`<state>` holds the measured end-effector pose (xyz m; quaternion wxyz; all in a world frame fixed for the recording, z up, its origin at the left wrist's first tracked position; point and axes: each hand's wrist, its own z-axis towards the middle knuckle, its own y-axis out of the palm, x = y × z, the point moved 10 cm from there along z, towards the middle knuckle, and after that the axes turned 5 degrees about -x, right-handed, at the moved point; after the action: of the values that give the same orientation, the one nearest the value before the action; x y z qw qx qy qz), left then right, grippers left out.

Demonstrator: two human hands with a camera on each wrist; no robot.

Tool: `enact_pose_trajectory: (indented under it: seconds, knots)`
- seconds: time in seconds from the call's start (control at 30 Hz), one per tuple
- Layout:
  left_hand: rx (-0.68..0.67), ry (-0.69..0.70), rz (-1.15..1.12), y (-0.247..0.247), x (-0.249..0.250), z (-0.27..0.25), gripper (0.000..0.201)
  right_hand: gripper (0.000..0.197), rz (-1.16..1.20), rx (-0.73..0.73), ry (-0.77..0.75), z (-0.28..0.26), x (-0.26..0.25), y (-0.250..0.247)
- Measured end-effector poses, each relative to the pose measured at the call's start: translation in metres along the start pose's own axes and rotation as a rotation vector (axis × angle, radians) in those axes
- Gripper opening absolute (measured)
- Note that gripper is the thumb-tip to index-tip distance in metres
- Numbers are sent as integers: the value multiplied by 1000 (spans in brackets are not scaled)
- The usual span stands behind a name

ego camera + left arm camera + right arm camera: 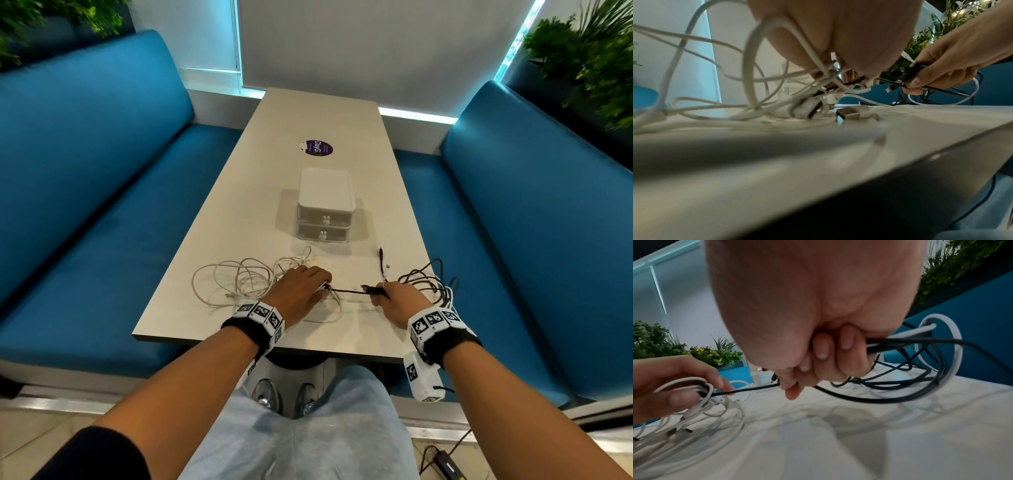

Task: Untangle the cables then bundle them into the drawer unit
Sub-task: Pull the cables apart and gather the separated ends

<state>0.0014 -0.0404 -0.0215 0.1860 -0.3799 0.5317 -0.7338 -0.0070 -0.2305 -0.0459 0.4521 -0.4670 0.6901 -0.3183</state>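
A tangle of white cables (239, 279) lies on the table's near left. My left hand (303, 286) rests on its right side and grips several white strands (694, 389) with fingers and thumb. My right hand (392, 298) is curled round the black cables (890, 344), whose loops (428, 277) hang past the table's right edge with a white loop (953, 353) among them. One black strand (346, 291) runs taut between both hands. The white two-drawer unit (325, 205) stands behind, both drawers closed.
The pale table (308, 113) stretches away between two blue benches (85, 171). A purple round sticker (318, 148) lies beyond the drawer unit. Loose USB plugs (851, 112) lie on the table near my left hand. Plants stand in both far corners.
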Motion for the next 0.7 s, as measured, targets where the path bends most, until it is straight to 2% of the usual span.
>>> enact_pose_trajectory:
  seconds: [0.13, 0.3, 0.43, 0.7]
  knots:
    - [45, -1, -74, -3, -6, 0, 18, 18, 17, 6, -21, 0, -4, -2]
    - [79, 25, 131, 6, -5, 0, 14, 21, -18, 62, -35, -1, -8, -14]
    - [84, 38, 159, -2, -7, 5, 14, 21, -1, 77, -40, -1, -6, -17]
    - [56, -59, 126, -8, -12, 5, 17, 19, 19, 43, -15, 1, -2, -10]
